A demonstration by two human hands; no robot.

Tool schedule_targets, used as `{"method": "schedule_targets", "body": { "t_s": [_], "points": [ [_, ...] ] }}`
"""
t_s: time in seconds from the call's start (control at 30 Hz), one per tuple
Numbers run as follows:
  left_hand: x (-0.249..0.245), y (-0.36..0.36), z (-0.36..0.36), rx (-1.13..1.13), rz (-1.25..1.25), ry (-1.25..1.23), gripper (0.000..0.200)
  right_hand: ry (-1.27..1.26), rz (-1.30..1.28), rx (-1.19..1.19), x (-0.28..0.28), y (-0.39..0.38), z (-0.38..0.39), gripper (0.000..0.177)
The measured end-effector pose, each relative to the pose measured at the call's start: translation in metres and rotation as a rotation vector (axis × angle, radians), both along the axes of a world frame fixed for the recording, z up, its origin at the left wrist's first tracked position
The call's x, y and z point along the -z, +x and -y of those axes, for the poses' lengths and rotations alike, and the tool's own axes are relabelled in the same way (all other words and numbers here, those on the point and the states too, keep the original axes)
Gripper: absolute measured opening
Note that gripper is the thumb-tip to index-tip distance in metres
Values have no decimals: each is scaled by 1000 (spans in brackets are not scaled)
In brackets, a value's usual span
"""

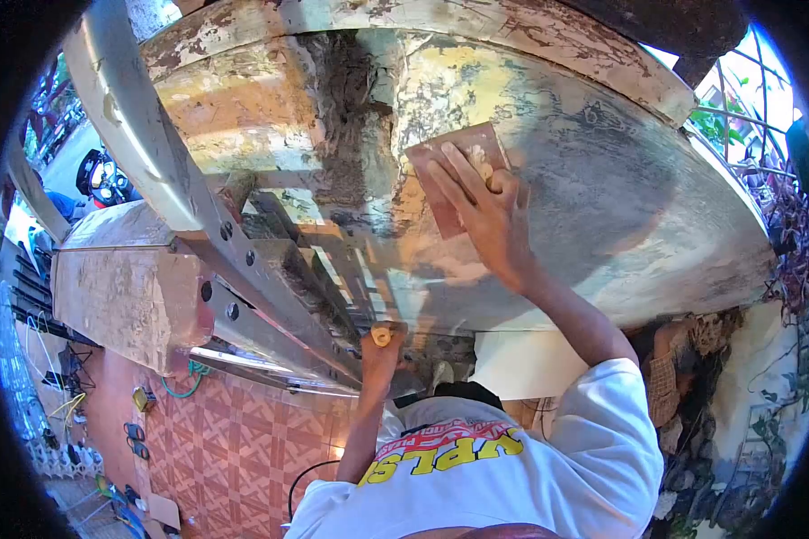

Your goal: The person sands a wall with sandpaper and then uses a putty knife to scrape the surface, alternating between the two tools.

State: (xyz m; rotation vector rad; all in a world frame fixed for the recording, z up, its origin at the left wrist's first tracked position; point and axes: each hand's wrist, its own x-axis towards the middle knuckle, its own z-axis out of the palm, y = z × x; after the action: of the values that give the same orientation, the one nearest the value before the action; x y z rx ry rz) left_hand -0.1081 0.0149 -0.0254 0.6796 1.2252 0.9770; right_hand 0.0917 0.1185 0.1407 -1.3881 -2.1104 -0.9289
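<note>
Hands are well apart here, each clamped on its own tool. The person's right hand is up in the middle of the frame, fingers spread over the back of a brown float and pressing it flat against the curved plastered face that fills the upper half. The left hand is lower, just below centre, fisted around a wooden handle. Only the round butt end shows, so there's no telling what's on the other end.

An aluminium ladder cuts diagonally from the upper left down toward that left hand. Left of the float there's a dark, rough vertical strip that looks a lot less finished than the smooth grey sheen to the right. Red tiled floor is far below at lower left.

Best guess on the step: rubbing the face smooth with the float, right at the edge where the rough strip meets the finished part. The next move calls for the float staying dead flat on the curve with even pressure, so a corner doesn't dig in, and a solid stance, since the floor is a long way down.
</note>
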Motion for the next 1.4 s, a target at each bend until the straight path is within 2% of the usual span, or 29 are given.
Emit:
{"method": "schedule_targets", "body": {
  "t_s": [0.1, 0.2, 0.23, 0.3, 0.43, 0.5, 0.53, 0.6, 0.73, 0.97, 1.03, 1.17, 1.27, 1.33, 1.4],
  "points": [
    [7, 1, 0, 25, 6, 42, 18, -95, -147, -81, -20, -11, 33, 68],
    [33, 5, -6, 52, -73, 138, 16, -61, -283, -141, -25, -16, 62, 68],
    [27, 7, -5, 62, -77, 120, 16, -77, -290, -129, -20, -16, 65, 68],
    [10, 12, -5, 48, 107, 134, 13, -107, -498, -329, -4, -15, 70, 65],
    [-51, 16, -8, 88, 251, 103, 14, -187, -631, -415, 20, -17, 84, 54],
    [-67, 17, -11, 158, 218, 186, 15, -356, -1174, -301, 32, -22, 93, 36],
    [-72, 15, -12, 175, 265, 206, 15, -350, -1179, -291, 31, -20, 96, 36],
    [-75, 17, -11, 152, 219, 197, 15, -731, -2115, -388, 26, -15, 103, 31],
    [-71, 17, -5, 117, 187, 166, 17, -521, -2185, -395, 38, -24, 107, 28],
    [-58, 17, 2, -40, 261, 173, 25, -678, -2146, -408, 44, -28, 118, 29],
    [-63, 6, 0, 49, 480, 104, 17, -709, -2140, -410, 45, -29, 122, 28],
    [-78, -1, 2, 44, 449, 138, 18, -701, -2208, -373, 48, -29, 125, 26],
    [-87, -3, 6, 52, 540, 93, 21, -738, -2225, -395, 53, -25, 127, 29],
    [-93, 3, 6, 65, 147, 127, 22, -777, -2239, -404, 53, -25, 130, 31],
    [-94, 3, 8, 61, 138, 150, 21, -805, -2259, -491, 49, -24, 131, 28]
  ]
}}
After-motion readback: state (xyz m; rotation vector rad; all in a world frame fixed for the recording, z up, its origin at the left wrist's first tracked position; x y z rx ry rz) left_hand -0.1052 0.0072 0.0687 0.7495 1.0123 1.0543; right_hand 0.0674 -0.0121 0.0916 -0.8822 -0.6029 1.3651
